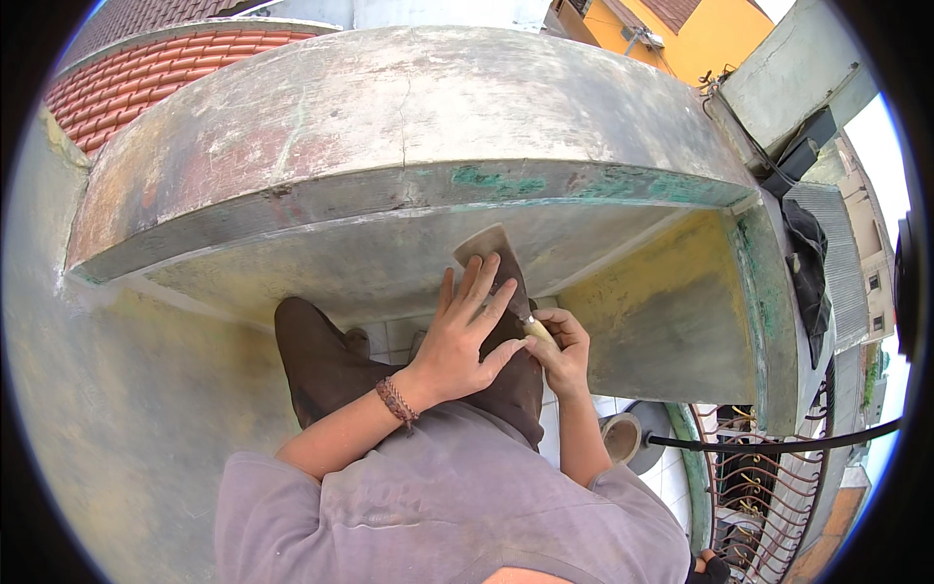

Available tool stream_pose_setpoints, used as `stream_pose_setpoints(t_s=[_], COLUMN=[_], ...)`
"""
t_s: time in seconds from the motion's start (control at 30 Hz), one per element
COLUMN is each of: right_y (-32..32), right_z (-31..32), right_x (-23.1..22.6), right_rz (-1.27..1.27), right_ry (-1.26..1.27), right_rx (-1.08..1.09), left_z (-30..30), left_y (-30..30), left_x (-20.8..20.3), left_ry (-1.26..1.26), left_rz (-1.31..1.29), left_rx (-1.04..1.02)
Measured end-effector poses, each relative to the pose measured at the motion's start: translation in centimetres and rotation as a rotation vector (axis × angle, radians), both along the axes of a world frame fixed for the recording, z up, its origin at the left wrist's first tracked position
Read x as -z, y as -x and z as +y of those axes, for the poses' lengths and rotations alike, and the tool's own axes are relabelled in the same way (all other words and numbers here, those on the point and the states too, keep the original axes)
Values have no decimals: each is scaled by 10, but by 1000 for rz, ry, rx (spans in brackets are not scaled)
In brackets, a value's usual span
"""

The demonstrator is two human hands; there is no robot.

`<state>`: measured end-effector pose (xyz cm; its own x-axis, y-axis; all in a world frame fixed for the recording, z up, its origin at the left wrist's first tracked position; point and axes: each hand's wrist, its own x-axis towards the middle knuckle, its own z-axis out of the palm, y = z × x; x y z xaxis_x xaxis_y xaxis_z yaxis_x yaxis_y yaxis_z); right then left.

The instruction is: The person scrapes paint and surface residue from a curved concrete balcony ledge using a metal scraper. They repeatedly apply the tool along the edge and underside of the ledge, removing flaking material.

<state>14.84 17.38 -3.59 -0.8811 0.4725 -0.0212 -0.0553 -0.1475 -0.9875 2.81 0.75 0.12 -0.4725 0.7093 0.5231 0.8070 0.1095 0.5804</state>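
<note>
Metal scraper (508, 263), prob. light, stiff & best gripped by hdl (538, 332), is being held there by R hand (566, 348) above R leg (516, 397), blade (484, 240) being partly covered by wide-spread L hand (455, 339).

Scraper blade (484, 240) is showing dull, stained metal; scraper handle (541, 334) is looking like smooth, pale wood. Ledge (438, 92) is presenting matt, worn concrete, cracked and scuffed, with green paint (494, 180) wearing patchy. Side wall (671, 321) is appearing smoother, blotchy, matt. Shirt (477, 487) is showing matt, creased cloth; trousers (316, 355), dark matt cloth. Bracelet (395, 401) is showing braided cord. Roof tiles (161, 86) are looking like ridged clay.
</note>
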Motion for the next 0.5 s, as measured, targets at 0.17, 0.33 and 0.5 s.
stream_pose_setpoints(t_s=[0.17,0.33,0.5], right_y=[-3,3,25], right_z=[-44,-59,-78], right_x=[9,-1,-9], right_rz=[85,179,304], right_ry=[380,431,424], right_rx=[-56,-197,-193], left_z=[-30,-23,-1], left_y=[-6,1,6], left_x=[15,12,-17], left_ry=[-248,-382,-429], left_rz=[-170,-947,-1013], left_rx=[-249,-74,195])
